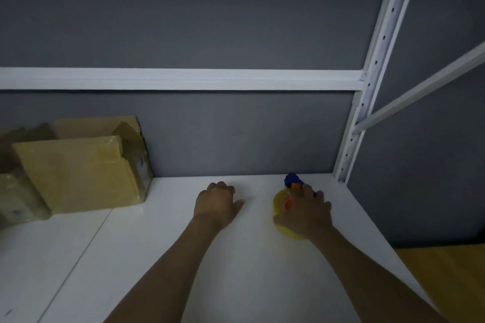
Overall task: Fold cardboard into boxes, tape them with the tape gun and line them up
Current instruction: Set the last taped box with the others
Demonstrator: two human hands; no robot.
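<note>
My right hand (pixel 305 214) grips the tape gun (pixel 282 203), which lies on the white shelf (pixel 249 270) near the back right corner. The gun has a yellow tape roll, an orange core and a blue head (pixel 292 179) pointing at the wall; my fingers hide most of it. My left hand (pixel 216 204) rests on the shelf to the left of the gun with its fingers curled under and nothing in it. Taped cardboard boxes (pixel 78 173) stand in a row at the back left against the wall, the nearest with clear tape over its top.
A dark grey wall (pixel 236 134) closes the back of the shelf. A white metal upright (pixel 367 92) with holes stands at the back right, with a crossbeam (pixel 183 78) above. Yellowish floor (pixel 451 278) shows beyond the shelf's right edge.
</note>
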